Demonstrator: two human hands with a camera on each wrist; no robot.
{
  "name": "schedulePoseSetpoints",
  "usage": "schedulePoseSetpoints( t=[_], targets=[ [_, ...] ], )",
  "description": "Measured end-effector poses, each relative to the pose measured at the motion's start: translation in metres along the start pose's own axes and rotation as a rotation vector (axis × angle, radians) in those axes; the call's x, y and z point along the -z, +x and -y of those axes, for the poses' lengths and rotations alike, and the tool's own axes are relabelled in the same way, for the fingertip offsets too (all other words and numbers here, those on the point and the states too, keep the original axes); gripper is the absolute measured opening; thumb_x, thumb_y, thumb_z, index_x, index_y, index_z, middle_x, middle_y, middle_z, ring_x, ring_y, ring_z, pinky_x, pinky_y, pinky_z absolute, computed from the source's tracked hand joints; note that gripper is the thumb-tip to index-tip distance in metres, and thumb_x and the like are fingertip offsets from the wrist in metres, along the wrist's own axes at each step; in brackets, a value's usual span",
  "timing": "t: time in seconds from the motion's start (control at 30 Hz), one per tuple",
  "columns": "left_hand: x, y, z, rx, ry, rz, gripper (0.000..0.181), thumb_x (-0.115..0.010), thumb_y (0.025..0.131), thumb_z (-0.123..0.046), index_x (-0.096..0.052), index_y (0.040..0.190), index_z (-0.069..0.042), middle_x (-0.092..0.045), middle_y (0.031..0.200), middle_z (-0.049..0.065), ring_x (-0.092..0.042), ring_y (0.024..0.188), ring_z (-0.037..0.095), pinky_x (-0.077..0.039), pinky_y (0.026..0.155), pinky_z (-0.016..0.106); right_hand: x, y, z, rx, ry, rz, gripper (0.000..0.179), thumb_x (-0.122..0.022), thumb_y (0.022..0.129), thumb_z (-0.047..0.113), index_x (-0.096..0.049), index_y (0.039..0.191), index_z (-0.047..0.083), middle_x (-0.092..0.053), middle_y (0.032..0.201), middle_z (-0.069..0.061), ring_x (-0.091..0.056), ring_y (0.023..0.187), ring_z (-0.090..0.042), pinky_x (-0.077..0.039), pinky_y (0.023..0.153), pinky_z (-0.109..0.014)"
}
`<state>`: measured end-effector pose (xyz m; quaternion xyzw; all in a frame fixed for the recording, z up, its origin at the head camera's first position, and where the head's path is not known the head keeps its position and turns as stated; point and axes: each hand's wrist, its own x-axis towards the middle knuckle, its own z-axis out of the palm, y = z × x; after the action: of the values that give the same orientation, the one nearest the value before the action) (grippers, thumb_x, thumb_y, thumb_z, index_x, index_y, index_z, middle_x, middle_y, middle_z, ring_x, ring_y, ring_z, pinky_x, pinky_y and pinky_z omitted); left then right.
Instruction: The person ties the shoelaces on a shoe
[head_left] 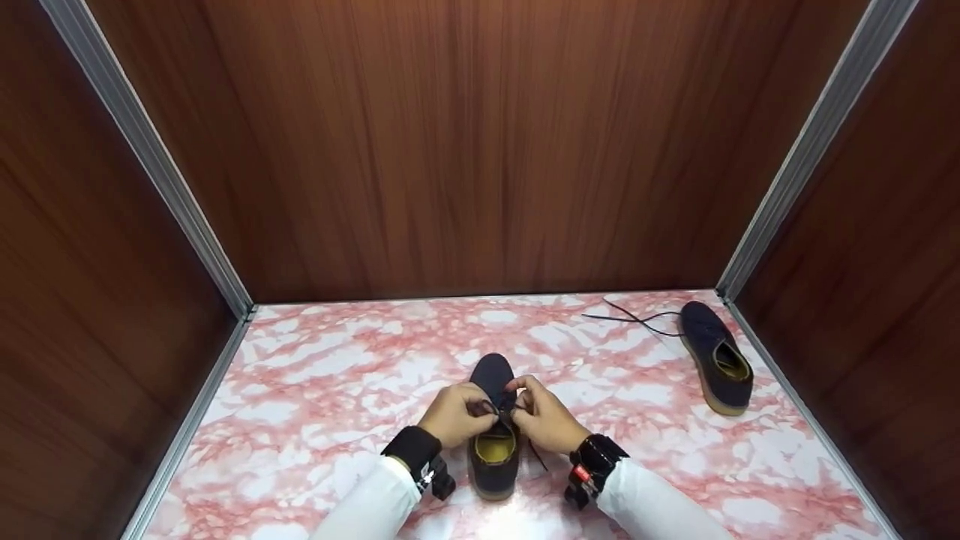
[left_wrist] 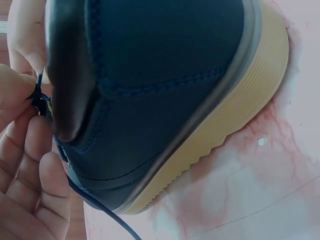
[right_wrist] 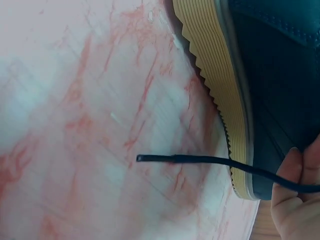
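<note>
A dark navy shoe (head_left: 493, 474) with a tan ridged sole and yellow lining stands on the marbled surface, toe pointing away from me. My left hand (head_left: 456, 415) is over its lacing on the left side, thumb and finger pinching the dark shoelace (left_wrist: 38, 94). From the right, my right hand (head_left: 547, 417) pinches the lace too, close to the left fingertips. In the right wrist view a loose lace end (right_wrist: 200, 160) hangs past the right fingers (right_wrist: 287, 200) beside the sole. The knot area is partly hidden by my fingers.
A second navy shoe (head_left: 721, 367) lies at the right, near the side wall, its untied lace (head_left: 637, 319) stretched out to the left. Brown wood-look panels (head_left: 480, 150) with grey metal edging enclose the pink-and-white marbled surface (head_left: 322, 397) at the back and both sides.
</note>
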<state>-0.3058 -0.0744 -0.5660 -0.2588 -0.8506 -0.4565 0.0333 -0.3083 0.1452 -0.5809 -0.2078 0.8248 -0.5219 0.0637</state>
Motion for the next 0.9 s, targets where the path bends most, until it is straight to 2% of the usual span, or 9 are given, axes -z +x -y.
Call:
schedulePoseSetpoints(
  t=[0.07,0.17,0.33,0.5,0.6,0.73,0.9],
  targets=[
    [0.0,-0.001,-0.001,0.006,0.006,0.004,0.005,-0.082,0.083,-0.007,-0.078,0.081,-0.009,-0.071,0.085,0.004,-0.057,0.076,-0.004,-0.053,0.072,0.017,0.001,-0.001,-0.001,0.007,0.02,0.009,0.04,-0.055,0.092,-0.004,-0.051,0.131,0.004,-0.049,0.074,0.004,-0.047,0.056,0.0,-0.039,0.054,-0.016],
    [0.001,-0.001,-0.002,0.017,0.014,0.009,0.004,-0.082,0.084,-0.008,-0.078,0.082,-0.01,-0.071,0.086,0.003,-0.057,0.075,-0.004,-0.053,0.071,0.016,0.003,-0.001,-0.001,0.025,0.051,0.028,0.033,-0.052,0.099,-0.002,-0.048,0.133,0.0,-0.052,0.071,0.0,-0.05,0.057,-0.004,-0.041,0.055,-0.016],
    [0.001,-0.001,-0.003,0.01,0.012,0.006,0.004,-0.082,0.084,-0.008,-0.079,0.082,-0.01,-0.071,0.086,0.003,-0.057,0.075,-0.004,-0.053,0.071,0.016,0.005,0.002,0.001,0.051,0.023,0.055,0.026,-0.054,0.107,0.006,-0.045,0.13,-0.002,-0.059,0.066,-0.011,-0.055,0.057,-0.01,-0.044,0.054,-0.017],
    [0.001,0.0,-0.002,-0.004,0.01,0.008,0.005,-0.082,0.083,-0.007,-0.078,0.08,-0.009,-0.071,0.085,0.003,-0.056,0.076,-0.003,-0.053,0.07,0.016,0.007,0.005,0.006,-0.003,-0.048,0.11,0.027,-0.055,0.108,0.011,-0.045,0.132,0.004,-0.053,0.063,0.001,-0.045,0.049,-0.003,-0.037,0.046,-0.017],
    [0.001,-0.001,-0.002,-0.009,0.012,0.012,0.005,-0.082,0.083,-0.006,-0.078,0.08,-0.009,-0.07,0.085,0.003,-0.056,0.076,-0.004,-0.052,0.069,0.016,0.007,0.006,0.008,-0.035,-0.073,0.148,0.026,-0.056,0.107,0.012,-0.047,0.132,0.007,-0.053,0.063,0.002,-0.045,0.047,-0.003,-0.037,0.044,-0.018],
    [0.001,-0.002,-0.003,-0.026,0.029,0.013,0.007,-0.081,0.083,-0.005,-0.077,0.078,-0.009,-0.069,0.084,0.004,-0.055,0.075,-0.003,-0.052,0.068,0.016,0.006,0.008,0.01,-0.022,-0.095,0.174,0.02,-0.056,0.107,0.011,-0.053,0.127,0.007,-0.054,0.065,0.002,-0.048,0.05,-0.003,-0.04,0.047,-0.017],
    [0.001,-0.003,-0.005,-0.045,0.06,0.009,0.009,-0.082,0.083,-0.007,-0.077,0.076,-0.009,-0.068,0.084,0.004,-0.055,0.077,-0.001,-0.051,0.07,0.016,0.004,0.009,0.01,-0.001,-0.118,0.165,0.01,-0.056,0.107,0.011,-0.056,0.116,0.007,-0.053,0.065,0.006,-0.047,0.052,-0.001,-0.039,0.048,-0.017]
  ],
)
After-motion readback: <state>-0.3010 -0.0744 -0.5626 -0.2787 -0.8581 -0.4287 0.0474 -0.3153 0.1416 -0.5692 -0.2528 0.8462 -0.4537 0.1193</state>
